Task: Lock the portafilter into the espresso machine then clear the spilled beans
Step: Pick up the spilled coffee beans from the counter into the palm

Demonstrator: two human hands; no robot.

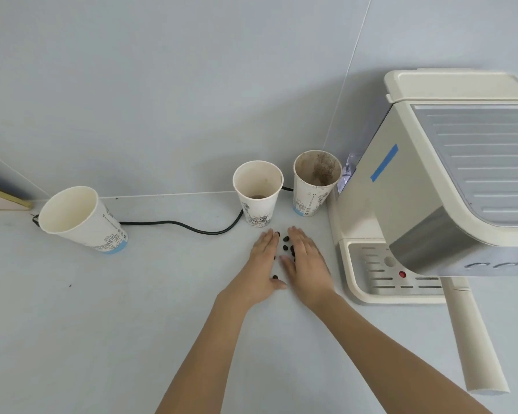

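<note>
Several dark coffee beans (286, 248) lie on the pale counter between my two hands. My left hand (262, 261) rests flat on the counter just left of them, fingers straight and together. My right hand (307, 259) lies flat just right of them, its edge touching some beans. Neither hand holds anything. The cream espresso machine (425, 180) stands at the right. The portafilter's long cream handle (473, 336) sticks out from under the machine's head toward me; its basket end is hidden under the head.
Three paper cups stand behind the beans: a stained one (314, 183) beside the machine, one (257, 194) with a little brown residue, and an empty one (81, 219) at the left. A black power cord (180, 225) runs along the counter. The drip tray (389, 270) sits below the machine's head.
</note>
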